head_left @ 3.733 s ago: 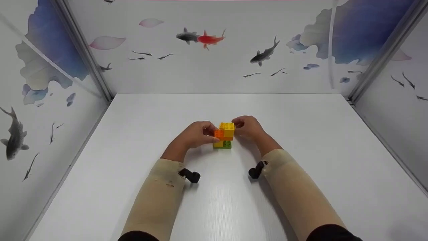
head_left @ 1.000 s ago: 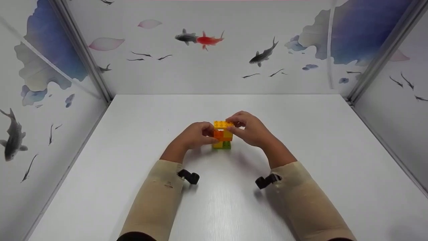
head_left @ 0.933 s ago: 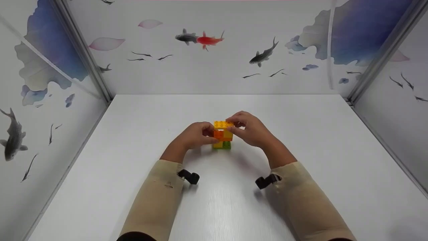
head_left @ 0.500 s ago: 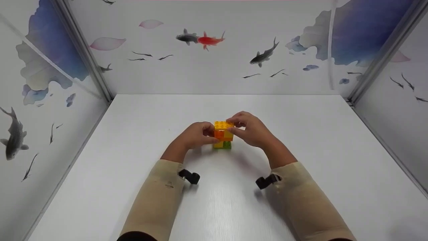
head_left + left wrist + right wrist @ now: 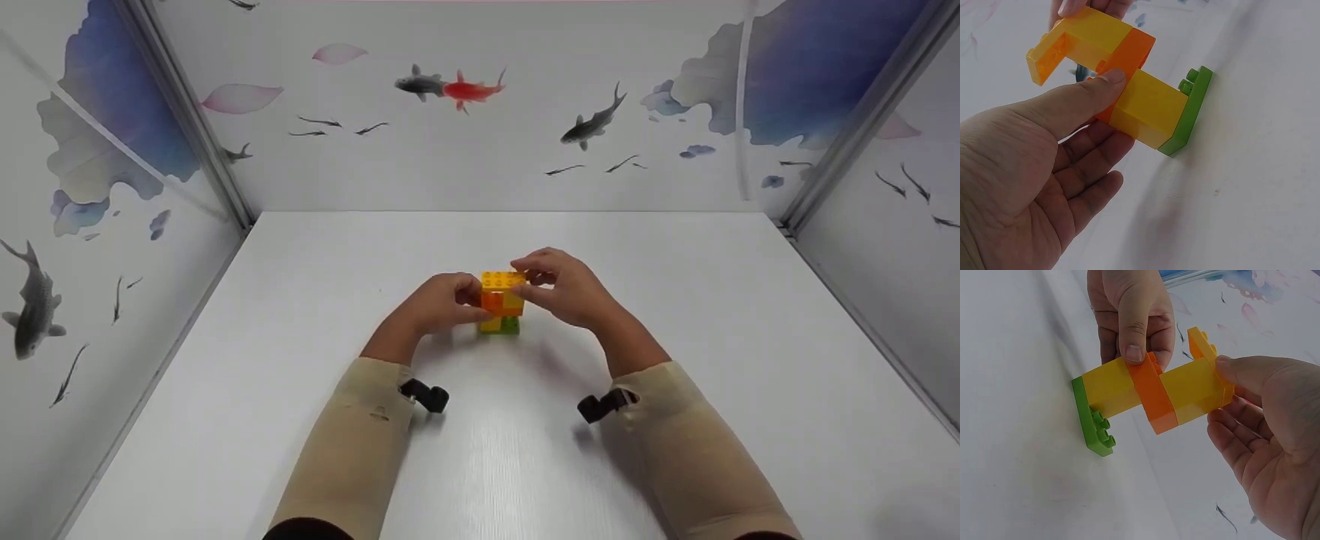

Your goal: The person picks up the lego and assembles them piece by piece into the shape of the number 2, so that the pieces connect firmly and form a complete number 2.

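A small tower of toy building bricks stands on the table in front of me. Its base is a flat green brick [image 5: 1086,419] with studs showing on one side. Above that come a yellow brick [image 5: 1151,104], an orange brick [image 5: 1155,398] and another yellow brick [image 5: 1193,391]. A flat yellow-orange brick [image 5: 501,280] tops it and juts out to the left. My left hand [image 5: 448,304] pinches the tower at the orange brick, thumb on the near side. At the top, my right hand [image 5: 566,289] holds the right end of the flat brick between thumb and fingers.
The white table [image 5: 480,450] has a wall [image 5: 480,150] with painted fish behind it and walls at both sides. Black camera mounts [image 5: 426,395] stick out from the wrists above the table.
The right hand has brought the flat yellow-orange brick onto the top of the tower and lowered it. Just now that hand has shifted slightly right. The left hand stays on the orange brick.
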Demonstrator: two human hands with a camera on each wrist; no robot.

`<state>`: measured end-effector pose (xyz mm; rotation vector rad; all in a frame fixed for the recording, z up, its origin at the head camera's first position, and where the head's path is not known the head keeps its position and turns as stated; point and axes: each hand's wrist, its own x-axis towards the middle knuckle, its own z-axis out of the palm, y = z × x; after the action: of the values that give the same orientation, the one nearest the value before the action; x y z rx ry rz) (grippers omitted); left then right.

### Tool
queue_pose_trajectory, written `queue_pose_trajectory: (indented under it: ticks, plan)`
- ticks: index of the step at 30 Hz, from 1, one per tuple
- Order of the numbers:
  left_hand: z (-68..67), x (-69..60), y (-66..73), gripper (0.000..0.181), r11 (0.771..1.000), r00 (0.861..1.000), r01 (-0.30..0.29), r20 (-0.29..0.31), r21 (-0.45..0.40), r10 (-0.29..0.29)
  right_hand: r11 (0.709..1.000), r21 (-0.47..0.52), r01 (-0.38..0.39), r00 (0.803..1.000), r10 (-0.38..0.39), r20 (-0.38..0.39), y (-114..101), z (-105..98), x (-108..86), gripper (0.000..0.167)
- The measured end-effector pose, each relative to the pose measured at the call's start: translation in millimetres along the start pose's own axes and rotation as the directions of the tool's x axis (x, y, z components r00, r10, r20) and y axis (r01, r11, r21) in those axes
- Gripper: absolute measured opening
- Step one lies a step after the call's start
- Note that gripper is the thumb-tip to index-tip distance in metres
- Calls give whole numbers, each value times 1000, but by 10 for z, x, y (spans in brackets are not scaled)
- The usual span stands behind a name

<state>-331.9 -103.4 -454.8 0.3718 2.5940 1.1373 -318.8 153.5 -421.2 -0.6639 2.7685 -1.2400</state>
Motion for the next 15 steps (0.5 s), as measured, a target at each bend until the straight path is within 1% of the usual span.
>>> queue_pose_trajectory:
  ticks: [2,5,9,15]
  plan:
    - [5,7,-4,29,1000,1000,-7,1,0,7,1000,15,-7,1000,7,2,26,-25,-12,42]
    - [7,18,-5,28,1000,1000,-4,2,-5,4,999,28,-41,999,40,15,83,-63,-31,47]
    - [2,25,3,28,999,1000,27,5,-20,-27,995,35,-93,995,91,36,161,-100,-51,53]
    - [4,25,1,30,999,999,34,6,-23,-33,990,50,-132,988,128,82,212,-70,-43,56]
